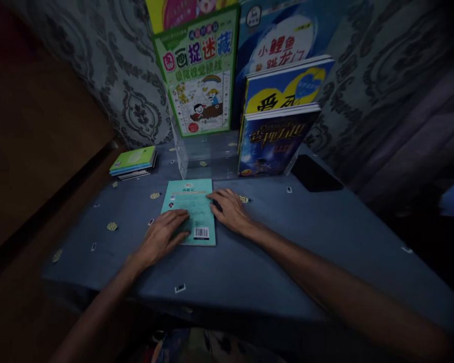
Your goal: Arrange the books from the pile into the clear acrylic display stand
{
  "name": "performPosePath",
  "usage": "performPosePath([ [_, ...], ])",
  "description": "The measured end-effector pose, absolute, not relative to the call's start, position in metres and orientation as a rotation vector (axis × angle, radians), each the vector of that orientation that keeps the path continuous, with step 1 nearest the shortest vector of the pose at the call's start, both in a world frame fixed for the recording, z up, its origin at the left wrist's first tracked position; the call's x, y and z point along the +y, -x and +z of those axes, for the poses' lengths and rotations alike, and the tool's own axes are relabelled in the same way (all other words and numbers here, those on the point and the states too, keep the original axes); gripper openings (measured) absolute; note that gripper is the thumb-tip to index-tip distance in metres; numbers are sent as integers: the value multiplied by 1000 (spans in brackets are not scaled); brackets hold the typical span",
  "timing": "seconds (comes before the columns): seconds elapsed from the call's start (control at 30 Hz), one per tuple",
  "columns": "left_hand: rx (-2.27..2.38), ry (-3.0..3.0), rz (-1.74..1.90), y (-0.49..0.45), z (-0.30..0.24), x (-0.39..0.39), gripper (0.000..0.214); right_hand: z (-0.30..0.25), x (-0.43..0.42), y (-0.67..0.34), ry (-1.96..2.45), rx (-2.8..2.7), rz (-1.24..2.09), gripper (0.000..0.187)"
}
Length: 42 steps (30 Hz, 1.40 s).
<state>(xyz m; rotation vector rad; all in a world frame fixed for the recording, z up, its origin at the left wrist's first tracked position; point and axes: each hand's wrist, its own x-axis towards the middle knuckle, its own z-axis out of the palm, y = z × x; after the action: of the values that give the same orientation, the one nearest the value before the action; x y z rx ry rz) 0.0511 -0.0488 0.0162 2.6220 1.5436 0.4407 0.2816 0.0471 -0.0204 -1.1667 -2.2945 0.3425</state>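
Observation:
A thin teal book [191, 206] lies flat on the table, its barcode at the lower right of the cover facing up. Across its lower left part rests my left hand [164, 234], palm down with the fingers stretched out over the cover. My right hand [229, 209] lies at the book's right edge, fingers extended and the tips touching that edge. Neither hand is closed around anything. Just beyond the book stands a clear acrylic book rack [208, 156].
In the rack stand a green picture book [202, 75], a dark blue book [274, 143] and a blue-and-yellow book [287, 91]. A small book stack [134, 161] lies at the back left. A black flat object [316, 174] lies right of the rack. Patterned blue cloth covers the table [257, 267].

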Motion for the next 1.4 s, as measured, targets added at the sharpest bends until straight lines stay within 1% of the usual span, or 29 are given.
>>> performPosePath([
  [0.1, 1949, -2341, 564, -34, 9, -41, 45, -19, 46, -281, 1174, -2324, 300, 32],
  [0.17, 2008, -2213, 610, -25, 4, -39, 46, -17, 44, -280, 1177, -2356, 276, 33],
  [0.3, 1897, -1982, 815, -19, 0, -40, 45, -13, 37, -277, 1192, -2391, 238, 33],
  [0.47, 1631, -1449, 1126, -15, 6, -43, 50, -11, 29, -272, 1198, -2435, 192, 31],
  [0.6, 1515, -1035, 1267, -14, 12, -47, 55, -13, 26, -270, 1170, -2439, 179, 32],
  [0.7, 1457, -815, 1296, -16, 14, -50, 49, -15, 25, -269, 1144, -2434, 181, 32],
  [0.83, 1369, -685, 1265, -18, 13, -51, 31, -17, 24, -268, 1092, -2436, 190, 35],
  [1.0, 1286, -640, 1228, -11, 8, -52, 20, -20, 25, -269, 1072, -2431, 205, 37],
  [1.1, 1256, -621, 1241, -9, 6, -53, 22, -21, 25, -269, 1059, -2422, 200, 37],
  [1.27, 1224, -556, 1293, -15, 12, -57, 35, -21, 26, -269, 1064, -2445, 189, 39],
  [1.4, 1213, -523, 1308, -19, 15, -59, 37, -22, 26, -269, 1072, -2436, 186, 38],
])
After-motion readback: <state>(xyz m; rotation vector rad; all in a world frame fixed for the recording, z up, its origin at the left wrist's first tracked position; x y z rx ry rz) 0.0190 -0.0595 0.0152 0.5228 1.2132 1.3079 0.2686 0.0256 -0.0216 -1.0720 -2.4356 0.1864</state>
